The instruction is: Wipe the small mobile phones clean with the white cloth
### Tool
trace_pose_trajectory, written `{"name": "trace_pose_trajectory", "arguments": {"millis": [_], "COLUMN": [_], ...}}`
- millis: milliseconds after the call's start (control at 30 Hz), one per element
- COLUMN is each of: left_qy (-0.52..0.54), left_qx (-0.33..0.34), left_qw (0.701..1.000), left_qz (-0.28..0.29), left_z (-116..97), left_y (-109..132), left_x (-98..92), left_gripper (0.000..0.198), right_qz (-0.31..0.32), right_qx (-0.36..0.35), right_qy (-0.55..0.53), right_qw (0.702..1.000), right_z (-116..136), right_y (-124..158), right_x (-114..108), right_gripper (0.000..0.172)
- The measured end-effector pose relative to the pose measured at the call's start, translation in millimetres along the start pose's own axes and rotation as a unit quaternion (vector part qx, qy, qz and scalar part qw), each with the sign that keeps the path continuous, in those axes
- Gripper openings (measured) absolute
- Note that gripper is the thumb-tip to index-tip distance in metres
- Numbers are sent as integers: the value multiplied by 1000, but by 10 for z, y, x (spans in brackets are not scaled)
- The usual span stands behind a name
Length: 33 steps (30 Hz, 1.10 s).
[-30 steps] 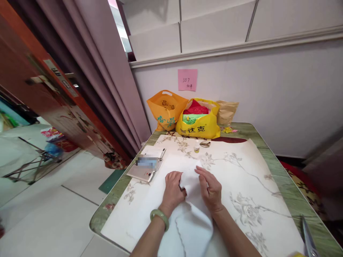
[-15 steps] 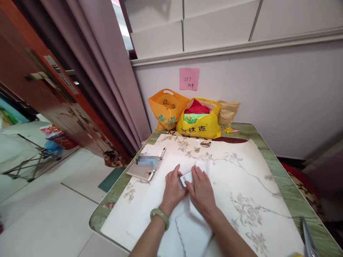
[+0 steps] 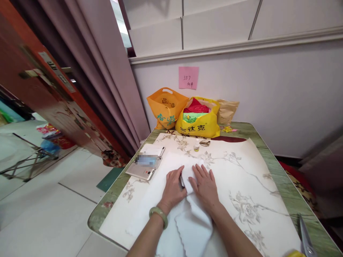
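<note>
A white cloth (image 3: 195,224) lies on the floral paper sheet (image 3: 249,178) that covers the table. My left hand (image 3: 173,187), with a green bangle at the wrist, is curled on the cloth's upper edge and pinches a small dark-edged thing that is mostly hidden under the cloth. My right hand (image 3: 205,186) lies flat with fingers spread, pressing the cloth down over that thing.
Two phones (image 3: 146,166) lie left of my hands. A small bottle (image 3: 197,145) and glasses (image 3: 205,143) sit farther back. Orange bag (image 3: 166,107), yellow bag (image 3: 197,118) and a tan bag stand against the wall. Scissors (image 3: 304,237) lie at the right front edge. A door and curtain are left.
The small white perforated thing that showed between my hands half a second ago is now covered by the cloth. My right hand has flattened over it and moved slightly right.
</note>
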State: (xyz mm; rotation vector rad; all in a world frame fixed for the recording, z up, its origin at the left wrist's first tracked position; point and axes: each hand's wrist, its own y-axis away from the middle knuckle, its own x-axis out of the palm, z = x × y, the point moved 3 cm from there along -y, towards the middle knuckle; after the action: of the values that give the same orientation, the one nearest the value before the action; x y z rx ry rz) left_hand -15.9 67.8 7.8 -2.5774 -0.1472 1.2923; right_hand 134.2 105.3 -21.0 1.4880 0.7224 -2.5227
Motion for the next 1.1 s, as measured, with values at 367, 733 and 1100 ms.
{"name": "trace_pose_trajectory", "arguments": {"millis": [367, 733, 1100], "left_qy": [-39, 12, 21], "left_qx": [-43, -47, 1], "left_qw": [998, 997, 999], "left_qz": [-38, -63, -27], "left_z": [-120, -33, -97], "left_y": [112, 100, 109], "left_x": [176, 128, 111], "left_gripper": [73, 73, 79], "right_qz": [40, -15, -25], "right_qx": [-134, 1, 103], "right_qy": [-1, -22, -233], "right_qw": [990, 1000, 967], "right_z": [-220, 181, -207], "right_y": [-299, 142, 162], "right_x": [-94, -433, -822], "right_gripper": [42, 11, 28]}}
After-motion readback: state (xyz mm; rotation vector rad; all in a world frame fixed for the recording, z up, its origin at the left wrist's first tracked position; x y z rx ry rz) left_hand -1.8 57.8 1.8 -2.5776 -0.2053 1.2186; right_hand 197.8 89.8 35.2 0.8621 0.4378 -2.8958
